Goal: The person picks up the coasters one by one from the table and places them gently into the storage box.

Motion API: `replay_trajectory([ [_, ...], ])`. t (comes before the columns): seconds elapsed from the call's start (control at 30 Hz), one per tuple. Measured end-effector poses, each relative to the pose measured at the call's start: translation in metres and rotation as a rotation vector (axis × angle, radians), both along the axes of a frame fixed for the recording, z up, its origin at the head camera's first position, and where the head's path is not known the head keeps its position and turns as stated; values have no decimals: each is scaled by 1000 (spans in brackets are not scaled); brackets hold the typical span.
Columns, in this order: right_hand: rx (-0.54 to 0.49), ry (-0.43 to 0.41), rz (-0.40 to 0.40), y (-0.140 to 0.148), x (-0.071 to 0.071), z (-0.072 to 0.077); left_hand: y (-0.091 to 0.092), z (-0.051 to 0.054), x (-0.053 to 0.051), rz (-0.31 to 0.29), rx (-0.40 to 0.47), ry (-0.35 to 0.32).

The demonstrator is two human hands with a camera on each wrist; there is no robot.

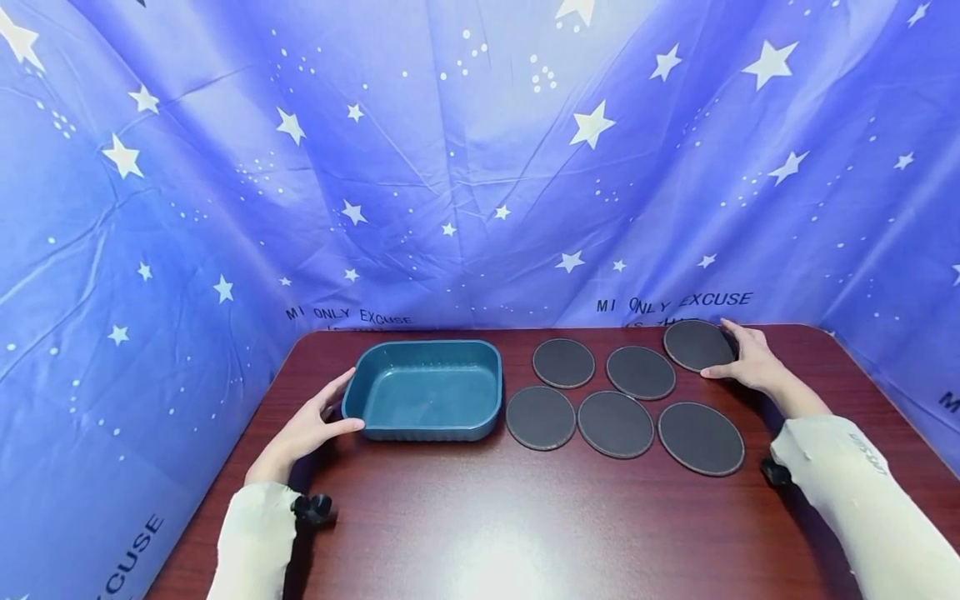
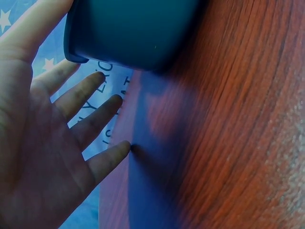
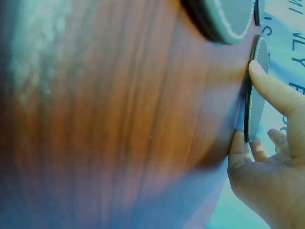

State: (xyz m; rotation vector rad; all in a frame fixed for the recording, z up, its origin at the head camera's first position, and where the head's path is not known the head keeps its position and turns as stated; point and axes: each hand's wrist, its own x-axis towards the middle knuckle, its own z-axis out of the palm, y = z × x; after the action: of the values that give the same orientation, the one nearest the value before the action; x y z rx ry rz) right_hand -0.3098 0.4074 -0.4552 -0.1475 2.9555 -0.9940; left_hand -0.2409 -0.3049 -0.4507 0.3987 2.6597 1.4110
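While head view alone shows both, left grip (image 1: 303, 429) spreads against basin (image 1: 427, 432), right grip (image 1: 756, 365) holds disc (image 1: 695, 344)

A person wears long, loose, off-white sleeves that reach the wrists. The left sleeve (image 1: 255, 533) has an uneven, slightly gathered cuff edge; the right sleeve (image 1: 862, 500) carries small grey lettering (image 1: 868, 454) near its cuff, too small to read surely. A small, knobby black device (image 1: 315, 509) sits at the left cuff, another black device (image 1: 775, 472) at the right. The left hand (image 1: 307, 425) and right hand (image 1: 753, 358) are bare.
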Motion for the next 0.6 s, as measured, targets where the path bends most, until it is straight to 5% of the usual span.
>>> replay_trajectory([
  [0.23,-29,14,-24,7,10,-6,0,-6,8,6,-7,-19],
  [0.4,-149,-56,-71,11,20,-9,0,-7,12,11,-22,-29],
  [0.5,-330,-128,-92,12,26,-10,-1,-7,13,17,-29,-37],
  [0.6,-651,-237,-123,12,30,-8,0,-8,14,14,-40,-44],
])
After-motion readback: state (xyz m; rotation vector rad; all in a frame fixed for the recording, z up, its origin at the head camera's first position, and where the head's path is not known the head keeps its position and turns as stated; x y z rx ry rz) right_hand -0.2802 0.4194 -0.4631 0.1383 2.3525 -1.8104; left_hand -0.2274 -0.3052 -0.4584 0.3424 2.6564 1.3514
